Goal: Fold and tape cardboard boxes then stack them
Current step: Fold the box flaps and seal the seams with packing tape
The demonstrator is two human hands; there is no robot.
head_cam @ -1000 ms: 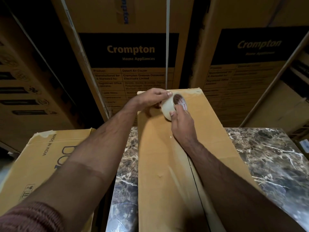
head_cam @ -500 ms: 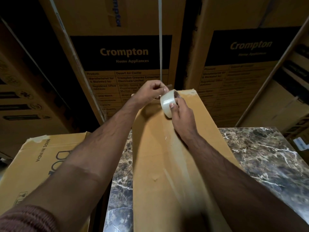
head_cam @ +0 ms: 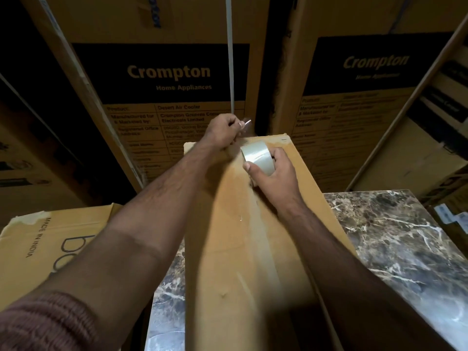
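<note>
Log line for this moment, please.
step: taping box | right hand: holds tape roll on box | left hand: pinches tape end | box on marble top

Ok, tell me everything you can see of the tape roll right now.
The tape roll is a wide ring of clear, glossy packing tape, pale against the cardboard. The right hand grips it, fingers curled round its far side and thumb on the near side, holding it tilted on edge near the far end of the brown box lying on the marble tabletop. The left hand pinches what looks like the freed tape end, raised just beyond the roll. The core is hidden.
</note>
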